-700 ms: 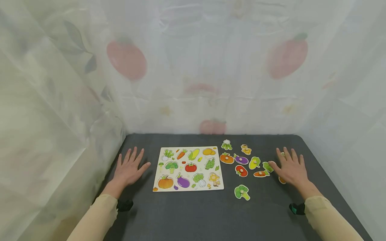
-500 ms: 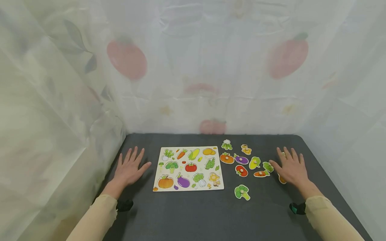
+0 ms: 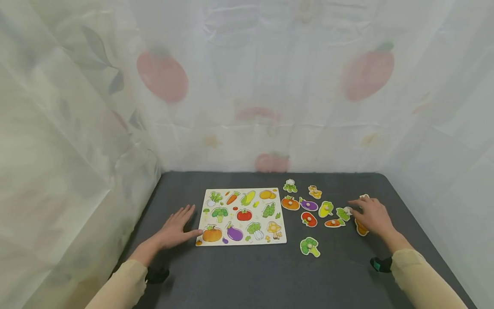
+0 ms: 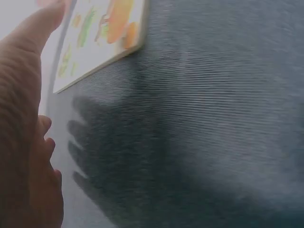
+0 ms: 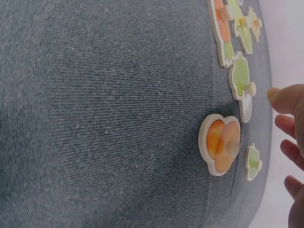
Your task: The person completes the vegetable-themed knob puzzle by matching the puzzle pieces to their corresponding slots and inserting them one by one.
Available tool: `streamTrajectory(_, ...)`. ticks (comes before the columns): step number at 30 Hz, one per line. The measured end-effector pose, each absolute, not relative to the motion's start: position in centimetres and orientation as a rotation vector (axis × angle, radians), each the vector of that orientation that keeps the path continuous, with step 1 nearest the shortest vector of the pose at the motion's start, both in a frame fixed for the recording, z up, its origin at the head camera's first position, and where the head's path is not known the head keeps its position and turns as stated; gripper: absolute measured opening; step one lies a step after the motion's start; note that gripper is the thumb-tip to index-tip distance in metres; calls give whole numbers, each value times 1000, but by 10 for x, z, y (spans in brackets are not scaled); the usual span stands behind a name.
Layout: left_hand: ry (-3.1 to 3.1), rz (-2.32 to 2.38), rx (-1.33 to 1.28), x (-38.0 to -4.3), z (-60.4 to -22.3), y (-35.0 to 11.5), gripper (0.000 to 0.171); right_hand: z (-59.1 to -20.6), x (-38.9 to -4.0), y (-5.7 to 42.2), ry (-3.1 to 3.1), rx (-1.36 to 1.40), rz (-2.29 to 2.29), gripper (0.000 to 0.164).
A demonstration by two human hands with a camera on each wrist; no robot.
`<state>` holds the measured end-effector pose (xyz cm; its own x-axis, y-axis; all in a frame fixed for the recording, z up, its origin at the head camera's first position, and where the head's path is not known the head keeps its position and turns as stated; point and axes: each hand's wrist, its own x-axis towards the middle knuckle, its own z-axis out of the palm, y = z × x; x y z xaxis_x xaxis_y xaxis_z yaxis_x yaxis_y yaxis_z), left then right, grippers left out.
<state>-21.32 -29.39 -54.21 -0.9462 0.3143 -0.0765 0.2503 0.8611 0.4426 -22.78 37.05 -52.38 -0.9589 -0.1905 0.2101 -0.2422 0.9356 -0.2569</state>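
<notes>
In the head view, my left hand spreads its fingers over the dark table, thumb tip at the lower left corner of the vegetable puzzle board. The left wrist view shows its shadow below the board's edge. My right hand hovers over the right side with loosely bent fingers, holding nothing. Beneath it lies an orange two-lobed piece with a knob; a small green piece is partly behind the fingers. Beside its thumb is the bok choy piece, a leafy green shape with a white base.
Between board and right hand lie knobbed pieces: carrot, corn, tomato, eggplant, pumpkin, radish and mushroom. Broccoli lies nearer. Pale curtains surround the table.
My left hand has shifted right and nearer, thumb now at the board's corner. The right hand's fingers, straight before, have drawn in and bent, uncovering more of the orange piece.
</notes>
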Motion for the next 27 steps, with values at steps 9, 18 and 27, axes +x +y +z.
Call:
streamTrajectory(9, 2868, 640, 481, -201, -561, -292, 118, -530, -233, 370, -2916, 359, 441, 19)
streamTrajectory(18, 2897, 676, 508, -199, -569, -293, 117, -530, -237, 367, -2949, 358, 452, 16)
streamTrajectory(27, 2922, 648, 497, -193, -564, -289, 112, -535, -240, 369, -2968, 334, 455, 15)
